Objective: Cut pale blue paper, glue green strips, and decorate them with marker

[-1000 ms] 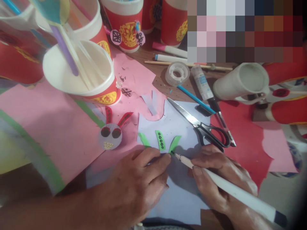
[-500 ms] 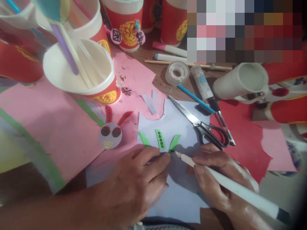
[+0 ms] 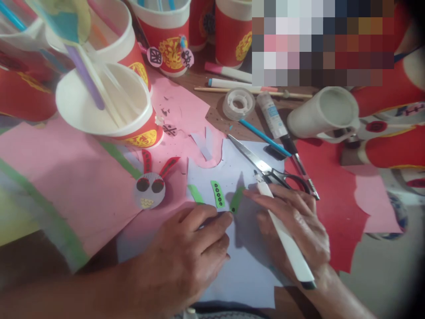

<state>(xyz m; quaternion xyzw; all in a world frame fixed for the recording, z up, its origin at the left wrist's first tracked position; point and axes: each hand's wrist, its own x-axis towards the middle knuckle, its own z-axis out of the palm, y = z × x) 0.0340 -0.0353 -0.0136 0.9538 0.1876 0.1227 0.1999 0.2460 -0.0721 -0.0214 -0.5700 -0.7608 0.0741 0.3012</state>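
My right hand [image 3: 295, 226] is closed around a white marker pen [image 3: 288, 237], its tip raised off the paper beside the scissors [image 3: 262, 166]. Three small green paper strips lie on a pale lilac sheet [image 3: 245, 283]. The middle green strip [image 3: 217, 194] carries a row of drawn circles; the right green strip [image 3: 237, 200] has one dark dot near its lower end. Fingers bent and together, my left hand [image 3: 202, 243] rests on the sheet, a fingertip at that strip's lower end. Left of these sits a round paper face [image 3: 151, 192] with red ears.
Red-and-white paper cups [image 3: 146, 135] with sticks in them stand at the back left. Behind the scissors are a tape roll [image 3: 239, 104], a glue stick [image 3: 272, 115] and a white mug [image 3: 323, 113]. Pink paper [image 3: 66, 177] lies left, red paper [image 3: 345, 212] right.
My right hand has lifted the marker off the right green strip and swung it more upright, uncovering a dark dot. My left hand stays in place; the view shifts slightly.
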